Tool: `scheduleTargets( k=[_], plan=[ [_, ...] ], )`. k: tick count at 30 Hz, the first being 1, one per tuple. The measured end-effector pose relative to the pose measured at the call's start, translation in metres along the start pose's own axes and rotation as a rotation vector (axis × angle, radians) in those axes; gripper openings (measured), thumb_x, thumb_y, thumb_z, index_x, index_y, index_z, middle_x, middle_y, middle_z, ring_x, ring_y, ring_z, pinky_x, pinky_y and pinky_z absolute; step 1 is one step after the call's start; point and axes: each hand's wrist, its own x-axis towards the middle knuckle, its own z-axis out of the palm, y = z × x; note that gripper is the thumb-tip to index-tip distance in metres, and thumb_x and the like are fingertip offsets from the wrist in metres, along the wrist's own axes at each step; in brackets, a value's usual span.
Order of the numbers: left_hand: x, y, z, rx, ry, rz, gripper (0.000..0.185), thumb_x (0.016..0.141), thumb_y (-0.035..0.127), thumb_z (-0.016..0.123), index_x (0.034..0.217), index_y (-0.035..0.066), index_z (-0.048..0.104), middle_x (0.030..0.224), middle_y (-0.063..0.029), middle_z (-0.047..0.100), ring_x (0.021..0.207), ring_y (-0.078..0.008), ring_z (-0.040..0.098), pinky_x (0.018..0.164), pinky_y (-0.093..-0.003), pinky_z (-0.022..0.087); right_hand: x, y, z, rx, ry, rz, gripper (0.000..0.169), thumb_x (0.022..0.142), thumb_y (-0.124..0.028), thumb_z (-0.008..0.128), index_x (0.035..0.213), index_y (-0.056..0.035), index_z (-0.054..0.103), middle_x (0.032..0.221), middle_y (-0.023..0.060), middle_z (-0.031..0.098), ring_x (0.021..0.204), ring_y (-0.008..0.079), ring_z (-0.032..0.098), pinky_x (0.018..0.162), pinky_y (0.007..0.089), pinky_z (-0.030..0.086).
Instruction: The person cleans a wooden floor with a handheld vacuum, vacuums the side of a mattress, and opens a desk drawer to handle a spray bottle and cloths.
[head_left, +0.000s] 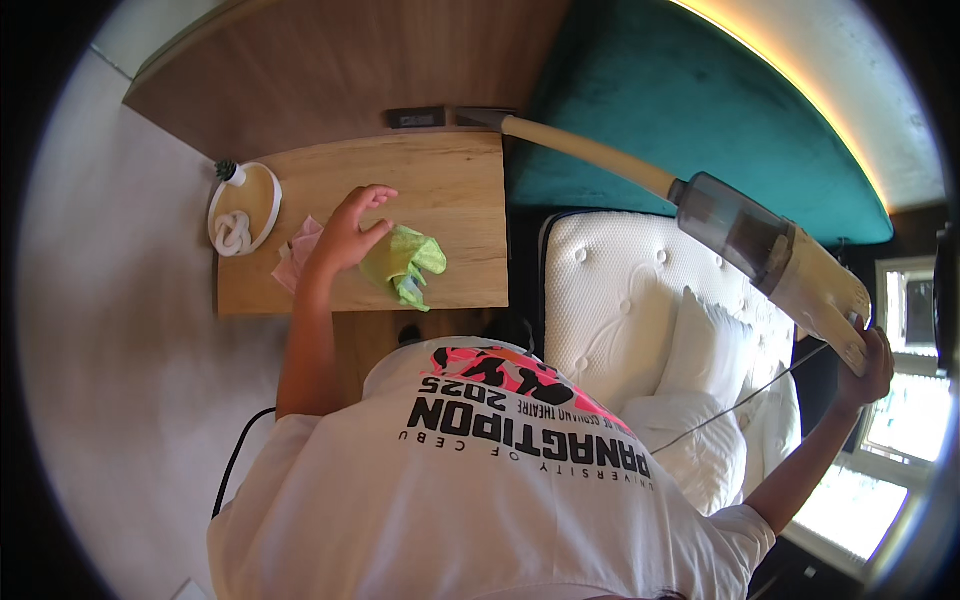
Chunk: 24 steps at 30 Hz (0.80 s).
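Observation:
My right hand (866, 367) grips the handle of a cream corded handheld vacuum cleaner (817, 281) with a see-through dust bin (731, 221). Its beige tube (589, 154) slants left to a dark flat nozzle (484, 118), which is at the back right corner of a wooden tabletop (457, 176), in front of the panel behind. My left hand (352, 229) is over the tabletop with fingers apart and nothing between them. A crumpled green cloth (409, 259) lies just right of that hand. A pink cloth (304, 244) is partly hidden behind the wrist.
At the tabletop's left stands a round white-rimmed tray (277, 199) with a small potted plant (231, 174) and a white knot ornament (232, 232). A black socket plate (416, 118) sits on the wooden panel. Right are a mattress (600, 285), pillows (709, 345) and the vacuum's thin cord (739, 405).

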Motion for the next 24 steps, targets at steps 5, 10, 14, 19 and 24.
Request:
scheduleTargets(
  k=[5, 10, 14, 19, 24],
  plan=[
    [-0.026, 0.023, 0.014, 0.234, -0.077, -0.088, 0.064, 0.075, 0.031, 0.079, 0.129, 0.012, 0.052, 0.122, -0.0157, 0.057, 0.113, -0.0312, 0.055, 0.097, -0.0408, 0.044, 0.046, -0.027, 0.056, 0.214, 0.087, -0.05, 0.023, 0.07, -0.011, 0.086, 0.08, -0.0026, 0.067, 0.073, 0.0098, 0.068, 0.062, 0.0242, 0.068, 0.055, 0.0309, 0.055],
    [-0.04, 0.039, 0.049, 0.531, -0.072, -0.262, 0.082, 0.062, 0.043, 0.085, 0.131, 0.014, 0.052, 0.124, -0.0159, 0.055, 0.113, -0.0397, 0.053, 0.095, -0.0469, 0.044, 0.073, -0.046, 0.089, 0.27, 0.194, -0.119, 0.022, 0.07, -0.009, 0.085, 0.081, -0.0016, 0.067, 0.074, 0.0109, 0.068, 0.066, 0.0248, 0.068, 0.059, 0.0341, 0.056],
    [-0.043, 0.033, 0.069, 0.567, 0.043, -0.349, 0.08, 0.062, 0.033, 0.085, 0.132, 0.014, 0.05, 0.129, -0.0164, 0.05, 0.117, -0.0392, 0.049, 0.095, -0.0491, 0.044, 0.098, -0.042, 0.086, 0.242, 0.148, -0.181, 0.02, 0.073, -0.007, 0.083, 0.086, 0.0002, 0.069, 0.076, 0.0107, 0.068, 0.065, 0.0237, 0.068, 0.059, 0.0337, 0.055],
    [-0.045, 0.014, 0.091, 0.588, 0.14, -0.419, 0.073, 0.066, 0.016, 0.08, 0.132, 0.013, 0.049, 0.13, -0.0238, 0.045, 0.123, -0.0398, 0.043, 0.095, -0.0501, 0.045, 0.101, 0.004, 0.071, 0.245, 0.117, -0.157, 0.018, 0.078, 0.0, 0.076, 0.095, 0.0005, 0.07, 0.084, 0.0114, 0.07, 0.073, 0.0223, 0.069, 0.067, 0.031, 0.055],
    [-0.038, 0.0, 0.099, 0.417, 0.134, -0.534, 0.064, 0.069, 0.005, 0.068, 0.131, 0.011, 0.049, 0.124, -0.0277, 0.046, 0.112, -0.0458, 0.052, 0.089, -0.0488, 0.049, 0.124, -0.016, 0.071, 0.326, 0.116, -0.275, 0.02, 0.078, -0.002, 0.077, 0.095, -0.0002, 0.07, 0.085, 0.01, 0.071, 0.074, 0.0216, 0.069, 0.067, 0.0309, 0.056]
  ],
)
